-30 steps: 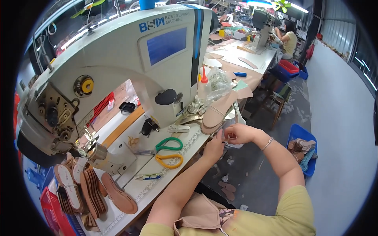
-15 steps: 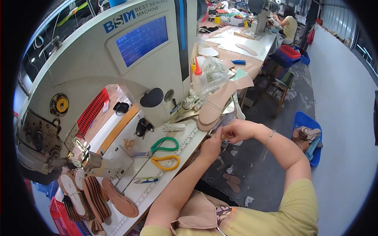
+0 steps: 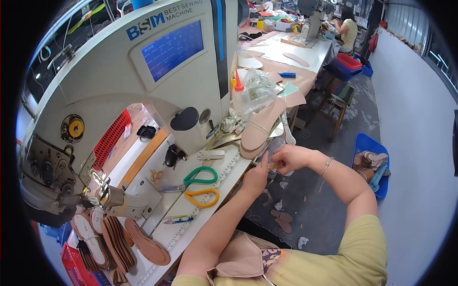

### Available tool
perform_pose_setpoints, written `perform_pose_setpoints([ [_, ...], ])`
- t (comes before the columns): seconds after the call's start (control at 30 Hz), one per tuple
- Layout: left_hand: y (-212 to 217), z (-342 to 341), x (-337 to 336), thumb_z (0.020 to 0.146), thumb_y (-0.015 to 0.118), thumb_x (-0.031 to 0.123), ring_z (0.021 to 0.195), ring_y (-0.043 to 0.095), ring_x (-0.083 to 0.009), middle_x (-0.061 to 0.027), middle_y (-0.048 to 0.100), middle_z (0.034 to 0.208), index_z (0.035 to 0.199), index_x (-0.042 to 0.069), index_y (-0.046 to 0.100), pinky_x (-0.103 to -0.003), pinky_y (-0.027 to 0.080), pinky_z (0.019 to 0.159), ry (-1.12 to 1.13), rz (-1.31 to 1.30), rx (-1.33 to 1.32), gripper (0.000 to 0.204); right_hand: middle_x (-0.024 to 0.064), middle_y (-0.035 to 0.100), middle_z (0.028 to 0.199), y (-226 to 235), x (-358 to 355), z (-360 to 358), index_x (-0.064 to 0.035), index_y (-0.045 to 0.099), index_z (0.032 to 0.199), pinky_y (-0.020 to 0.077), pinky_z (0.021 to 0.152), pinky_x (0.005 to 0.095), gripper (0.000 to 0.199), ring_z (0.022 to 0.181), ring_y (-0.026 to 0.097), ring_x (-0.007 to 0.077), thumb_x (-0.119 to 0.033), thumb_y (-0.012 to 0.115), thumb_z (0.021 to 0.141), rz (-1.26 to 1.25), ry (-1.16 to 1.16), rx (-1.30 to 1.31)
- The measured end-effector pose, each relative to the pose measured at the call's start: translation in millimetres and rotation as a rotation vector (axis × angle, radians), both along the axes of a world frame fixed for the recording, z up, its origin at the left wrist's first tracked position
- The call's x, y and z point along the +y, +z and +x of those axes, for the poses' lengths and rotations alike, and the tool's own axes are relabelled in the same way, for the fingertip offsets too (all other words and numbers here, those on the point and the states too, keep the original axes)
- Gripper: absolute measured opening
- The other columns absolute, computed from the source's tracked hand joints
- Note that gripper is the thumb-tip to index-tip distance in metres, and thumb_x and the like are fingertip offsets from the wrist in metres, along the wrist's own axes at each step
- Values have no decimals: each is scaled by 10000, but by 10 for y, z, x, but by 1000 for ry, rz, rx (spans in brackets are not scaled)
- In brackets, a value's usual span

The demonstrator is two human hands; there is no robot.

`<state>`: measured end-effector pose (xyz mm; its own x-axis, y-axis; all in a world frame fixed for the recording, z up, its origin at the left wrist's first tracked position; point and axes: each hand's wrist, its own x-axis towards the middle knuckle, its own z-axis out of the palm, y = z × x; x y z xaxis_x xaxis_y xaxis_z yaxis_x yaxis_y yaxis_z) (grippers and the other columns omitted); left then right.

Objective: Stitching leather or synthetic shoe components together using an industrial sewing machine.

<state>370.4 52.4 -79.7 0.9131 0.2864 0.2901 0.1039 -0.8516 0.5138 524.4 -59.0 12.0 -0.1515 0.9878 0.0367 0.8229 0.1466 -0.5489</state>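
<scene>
Past the table's front edge, my left hand (image 3: 256, 177) and my right hand (image 3: 291, 158) meet with their fingers closed. A small yellowish bit shows between the fingertips, too small to name. Clear plastic (image 3: 275, 144) lies right behind my fingers. Beside it, a stack of tan insoles (image 3: 260, 127) bound with a thin band rests at the table edge. Scissors with one green and one yellow handle (image 3: 201, 191) lie left of my hands, near a small cutter (image 3: 180, 219). Brown sole pieces (image 3: 148, 242) lie below the sewing machine's head.
A large sewing machine (image 3: 191, 102) with a blue screen fills the left. A red-capped bottle (image 3: 240, 95) stands behind the insoles. On the floor at right are a blue bin (image 3: 359, 148) holding scraps and a stool (image 3: 338, 106). Another person (image 3: 348, 33) sits at the far table.
My right hand's fingers have shifted slightly, drawing a little away from the left, and the yellowish bit now shows between them. The view has tilted a little.
</scene>
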Motion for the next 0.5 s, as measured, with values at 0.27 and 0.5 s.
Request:
perform_pose_setpoints([
  [0.27,-27,8,4,840,577,108,746,629,-361,-202,622,972,1394,16,260,-440,510,602,-4,11,16,644,128,630,755,126,-62,-102,-30,609,845,520,586,377,148,654,640,302,-155,617,766,24,-18,-270],
  [0.5,-34,18,10,829,583,103,736,626,-367,-215,617,967,1401,4,239,-446,506,597,2,-3,-6,675,110,602,715,233,115,-272,-24,569,804,512,556,375,120,651,633,293,-144,563,799,-106,135,-780],
])
